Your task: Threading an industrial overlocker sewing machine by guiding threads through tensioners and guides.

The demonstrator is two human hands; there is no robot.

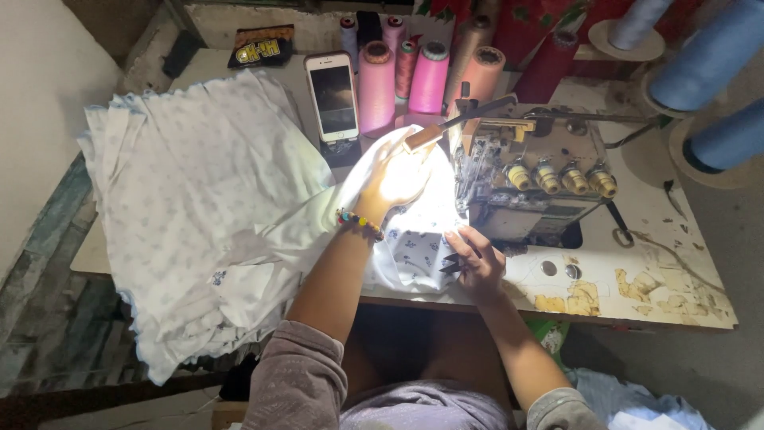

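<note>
My left hand (394, 179) lies flat on a white floral-print fabric piece (410, 255), pressing it down just left of the overlock sewing machine (529, 171), in the glare of the machine's lamp. A beaded bracelet (360, 224) circles that wrist. My right hand (475, 263) sits at the front of the machine, pinching the near edge of the same fabric and holding small dark thread snips (452, 264) between its fingers.
A big stack of white printed fabric pieces (191, 207) covers the table's left half. A smartphone (333, 95) leans upright behind it. Pink thread cones (430, 76) stand at the back and blue cones (704, 56) at the right. The worn tabletop (637, 279) extends right.
</note>
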